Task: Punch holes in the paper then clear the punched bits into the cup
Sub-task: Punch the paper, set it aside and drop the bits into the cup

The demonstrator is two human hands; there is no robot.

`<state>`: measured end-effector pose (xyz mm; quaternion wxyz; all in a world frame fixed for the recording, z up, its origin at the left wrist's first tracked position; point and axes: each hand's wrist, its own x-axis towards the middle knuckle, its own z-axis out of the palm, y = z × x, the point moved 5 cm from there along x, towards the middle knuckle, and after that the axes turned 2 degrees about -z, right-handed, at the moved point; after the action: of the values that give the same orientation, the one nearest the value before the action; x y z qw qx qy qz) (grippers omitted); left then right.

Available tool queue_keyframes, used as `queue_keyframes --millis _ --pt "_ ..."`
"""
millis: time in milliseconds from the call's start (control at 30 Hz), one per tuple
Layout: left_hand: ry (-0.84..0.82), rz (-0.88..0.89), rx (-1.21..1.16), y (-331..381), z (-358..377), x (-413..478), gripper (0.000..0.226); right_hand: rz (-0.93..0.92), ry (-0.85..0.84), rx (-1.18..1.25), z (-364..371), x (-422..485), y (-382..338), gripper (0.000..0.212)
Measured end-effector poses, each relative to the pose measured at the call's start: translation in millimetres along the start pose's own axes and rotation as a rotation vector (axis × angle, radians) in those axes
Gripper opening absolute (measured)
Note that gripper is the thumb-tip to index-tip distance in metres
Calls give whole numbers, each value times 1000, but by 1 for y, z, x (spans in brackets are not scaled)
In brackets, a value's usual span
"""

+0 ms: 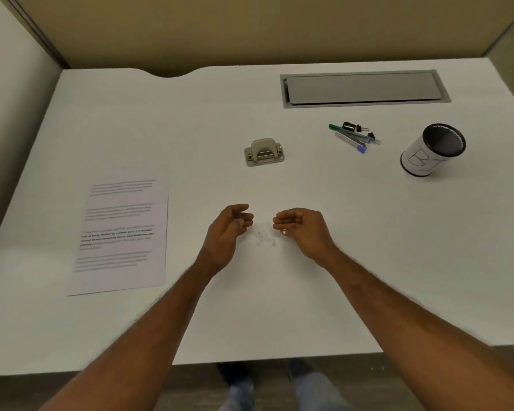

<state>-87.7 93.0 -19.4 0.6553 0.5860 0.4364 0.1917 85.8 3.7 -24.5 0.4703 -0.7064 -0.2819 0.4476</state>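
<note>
Since the punched bits lie in a faint heap, the left hand waits just left of it, loosely curled and empty. The right hand, just right of it, is curled; whether it pinches a bit I cannot tell. The cup stands well apart, beyond and right of the heap, on the right hand's side.

White desk, top view: printed sheet of paper flat at L; beige hole punch at ctr, well apart from it; faint scatter of punched bits nearer the front edge, ctr. At R, pens and black binder clips in a loose heap, w/ black mesh cup upright, paper-wrapped, near them. Far side: grey hatch set flush in the top at R; curved notch in the back edge at L.
</note>
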Motion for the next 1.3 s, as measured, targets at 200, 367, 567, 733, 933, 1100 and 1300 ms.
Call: queue_keyframes --millis 200,367,567,733,933,1100,1300 --pt "41 19 156 -18 -19 -11 42 -109 107 -278 18 0 2 22" --pt "6 73 298 -28 -21 -15 36 -122 159 -289 11 -1 3 23" --pt "-14 94 321 -29 -22 -13 41 -98 133 -343 -1 -9 13 22" --pt "-47 124 407 -25 -15 -9 45 -270 117 -482 15 -6 2 23" --pt "-102 191 583 -25 -6 -13 56 -298 166 -445 0 -15 11 35" --pt "-146 280 816 -37 3 -21 70 -292 -20 -641 16 -17 31 58" --pt "-113 289 766 -35 -1 -22 67 -397 -133 -996 49 -19 42 79"
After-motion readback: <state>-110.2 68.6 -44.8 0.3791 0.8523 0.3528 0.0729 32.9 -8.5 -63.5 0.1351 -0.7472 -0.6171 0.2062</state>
